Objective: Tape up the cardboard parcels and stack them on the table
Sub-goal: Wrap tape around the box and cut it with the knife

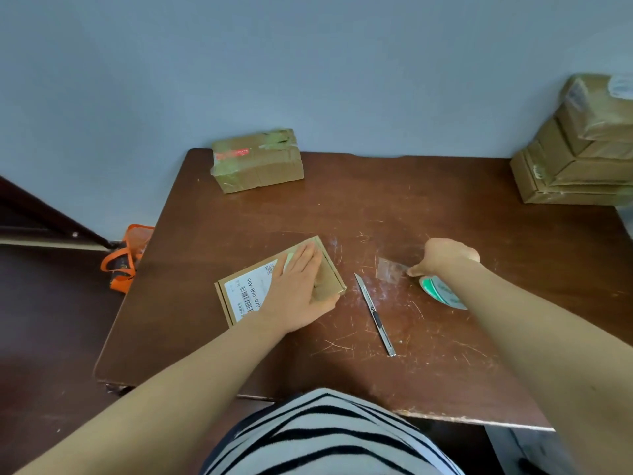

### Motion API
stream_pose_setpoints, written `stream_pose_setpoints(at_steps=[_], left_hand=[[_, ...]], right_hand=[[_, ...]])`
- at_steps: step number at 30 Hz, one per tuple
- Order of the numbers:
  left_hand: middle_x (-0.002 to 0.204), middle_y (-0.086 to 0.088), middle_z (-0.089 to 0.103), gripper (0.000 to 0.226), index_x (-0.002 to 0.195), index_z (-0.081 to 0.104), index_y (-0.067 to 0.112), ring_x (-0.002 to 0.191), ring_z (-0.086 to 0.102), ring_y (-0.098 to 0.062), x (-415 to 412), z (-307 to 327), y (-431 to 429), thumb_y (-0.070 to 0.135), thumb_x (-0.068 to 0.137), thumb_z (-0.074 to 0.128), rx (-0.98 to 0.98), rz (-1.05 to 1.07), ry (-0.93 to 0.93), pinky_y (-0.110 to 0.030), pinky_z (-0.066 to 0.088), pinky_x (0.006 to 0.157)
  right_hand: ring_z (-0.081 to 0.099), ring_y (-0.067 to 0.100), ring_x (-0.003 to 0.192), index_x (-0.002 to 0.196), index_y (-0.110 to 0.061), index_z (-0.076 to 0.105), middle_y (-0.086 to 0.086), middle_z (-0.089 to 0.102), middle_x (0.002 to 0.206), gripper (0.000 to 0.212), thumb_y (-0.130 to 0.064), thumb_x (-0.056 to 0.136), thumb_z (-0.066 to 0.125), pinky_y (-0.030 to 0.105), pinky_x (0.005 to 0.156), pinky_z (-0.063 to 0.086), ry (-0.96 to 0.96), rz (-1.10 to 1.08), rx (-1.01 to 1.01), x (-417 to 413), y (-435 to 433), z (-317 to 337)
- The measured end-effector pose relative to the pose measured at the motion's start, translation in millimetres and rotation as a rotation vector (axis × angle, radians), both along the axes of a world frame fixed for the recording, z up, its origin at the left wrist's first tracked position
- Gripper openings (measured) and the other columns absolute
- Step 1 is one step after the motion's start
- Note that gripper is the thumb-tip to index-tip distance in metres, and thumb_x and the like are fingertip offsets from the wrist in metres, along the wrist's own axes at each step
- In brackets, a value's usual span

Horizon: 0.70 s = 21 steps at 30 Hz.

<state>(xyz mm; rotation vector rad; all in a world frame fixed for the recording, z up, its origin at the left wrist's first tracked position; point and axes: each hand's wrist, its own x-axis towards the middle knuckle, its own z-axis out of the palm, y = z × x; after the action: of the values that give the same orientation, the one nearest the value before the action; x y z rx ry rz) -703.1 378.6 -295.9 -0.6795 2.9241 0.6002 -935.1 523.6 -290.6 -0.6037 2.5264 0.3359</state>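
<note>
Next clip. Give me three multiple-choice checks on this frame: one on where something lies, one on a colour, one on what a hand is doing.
1. Where does the utility knife lie?
A. On the table, between the flat parcel and the tape roll
B. On a chair
C. In a drawer

2. What colour is the bag left of the table?
A. Blue
B. Orange
C. White

3. What is the right hand doing?
A. Gripping the knife
B. Resting flat
C. Pinching the tape strip

Answers: 1 A, it lies on bare wood between them; 2 B, its straps are orange; 3 C, fingertips pinch the strip's end.
</note>
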Motion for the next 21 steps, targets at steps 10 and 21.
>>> stream_pose_setpoints(at_steps=[10,21], left_hand=[[0.145,0.004,0.043,0.050,0.139,0.047,0.017,0.135,0.035,-0.012,-28,13,31,0.033,0.092,0.057,0.238,0.145,0.200,-0.023,0.020,0.109],[0.136,0.004,0.054,0.042,0.135,0.050,0.016,0.127,0.046,-0.012,-43,15,42,0.021,0.094,0.054,0.569,0.342,0.142,-0.018,0.029,0.095]], right_hand=[[0.070,0.022,0.058,0.088,-0.009,0.050,0.012,0.074,0.073,0.015,-0.022,0.089,0.057,0.023,0.052,0.052,-0.594,-0.091,0.105,-14,1,33],[0.071,0.024,0.071,0.100,-0.002,0.063,0.009,0.073,0.071,0.028,-0.027,0.087,0.059,0.036,0.083,0.055,-0.387,-0.125,0.004,7,12,28]])
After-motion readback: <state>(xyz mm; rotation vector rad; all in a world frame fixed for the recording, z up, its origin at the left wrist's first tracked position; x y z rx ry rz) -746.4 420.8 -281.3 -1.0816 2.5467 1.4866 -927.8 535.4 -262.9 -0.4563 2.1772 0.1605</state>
